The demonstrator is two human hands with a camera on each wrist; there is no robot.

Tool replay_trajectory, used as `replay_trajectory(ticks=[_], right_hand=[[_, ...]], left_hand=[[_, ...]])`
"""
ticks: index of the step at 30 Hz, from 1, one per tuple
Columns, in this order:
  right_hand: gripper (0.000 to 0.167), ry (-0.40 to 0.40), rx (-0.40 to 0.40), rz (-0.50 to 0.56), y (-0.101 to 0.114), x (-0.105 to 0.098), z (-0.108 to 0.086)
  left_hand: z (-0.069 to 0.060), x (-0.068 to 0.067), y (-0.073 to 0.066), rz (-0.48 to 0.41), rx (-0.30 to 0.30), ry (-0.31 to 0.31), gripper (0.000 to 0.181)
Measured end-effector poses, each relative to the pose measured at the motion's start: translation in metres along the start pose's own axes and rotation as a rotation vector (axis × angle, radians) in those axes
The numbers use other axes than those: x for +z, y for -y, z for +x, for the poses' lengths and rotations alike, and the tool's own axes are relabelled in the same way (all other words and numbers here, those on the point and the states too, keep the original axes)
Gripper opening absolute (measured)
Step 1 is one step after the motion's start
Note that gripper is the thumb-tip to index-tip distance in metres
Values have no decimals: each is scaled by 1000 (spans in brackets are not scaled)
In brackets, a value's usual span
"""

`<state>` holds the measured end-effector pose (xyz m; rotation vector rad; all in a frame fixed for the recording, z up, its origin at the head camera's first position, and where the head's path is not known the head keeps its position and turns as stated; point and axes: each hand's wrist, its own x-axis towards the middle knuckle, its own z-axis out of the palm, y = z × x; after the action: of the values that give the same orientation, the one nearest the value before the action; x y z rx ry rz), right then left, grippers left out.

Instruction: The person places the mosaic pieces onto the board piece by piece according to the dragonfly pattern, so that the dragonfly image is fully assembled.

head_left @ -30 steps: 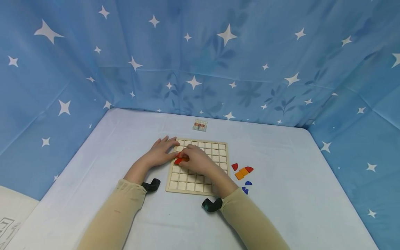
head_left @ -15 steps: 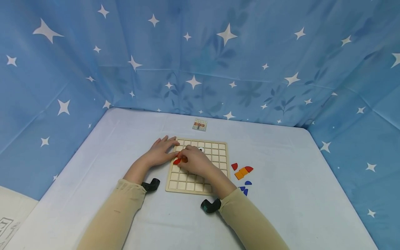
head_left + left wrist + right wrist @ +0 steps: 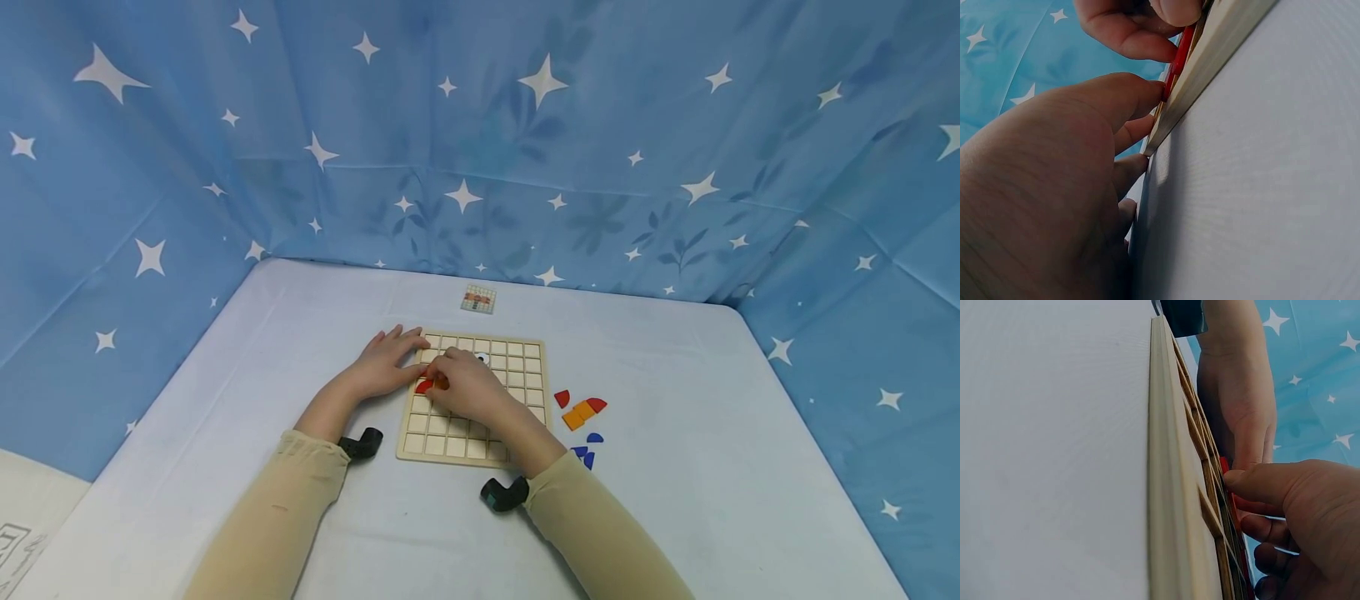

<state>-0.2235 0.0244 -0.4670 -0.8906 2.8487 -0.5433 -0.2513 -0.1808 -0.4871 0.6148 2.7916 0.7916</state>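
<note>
- Head view: the person's left hand (image 3: 385,361) lies with fingers extended, loosely spread, at the left edge of the square, pale wooden grid board (image 3: 408,456), gripping nothing.
- The right hand (image 3: 468,385) is over the board's left part, thumb and fingertips nearly closed, pinching a flat red piece with a curved edge (image 3: 424,387).
- A white piece with a black dot (image 3: 482,359) sits on the board beyond the right hand.
- On the white tabletop (image 3: 712,433), right of the board, lie a red rounded wedge (image 3: 562,398), orange flat pieces (image 3: 578,414) touching another red wedge (image 3: 597,404), and small blue pieces (image 3: 595,437).
- A small square patterned card (image 3: 478,298) lies beyond the board.
- Left wrist view: the left thumb touches a second red piece (image 3: 1168,86) by the board's rim.
- Right wrist view: the right thumb presses red at the board's far side; its other fingers curl.
</note>
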Motion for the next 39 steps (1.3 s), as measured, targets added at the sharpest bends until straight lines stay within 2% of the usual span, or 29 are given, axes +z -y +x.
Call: replay_trajectory(ticks=[8,16,21,28,33,39], right_hand=[[23,-14,-3,14,-2,-6,-2],[19,-69,49,111,-18,-42,-18],[18,-116,89,139,-41,-67,-37],[20,-146,158,115,-76,-92,-71],[19,-159,182,105,-103,-99,-96],[18,-110,246,114,-131,-100,-118]], left_hand=[[0,0,0,-4,2,2,44],[1,0,-1,-9,-9,7,52],[1,0,-1,-1,-16,8,58],[1,0,-1,15,-24,17,63],[0,0,-2,21,-24,24,63],[-1,-1,-5,26,-18,15,63]])
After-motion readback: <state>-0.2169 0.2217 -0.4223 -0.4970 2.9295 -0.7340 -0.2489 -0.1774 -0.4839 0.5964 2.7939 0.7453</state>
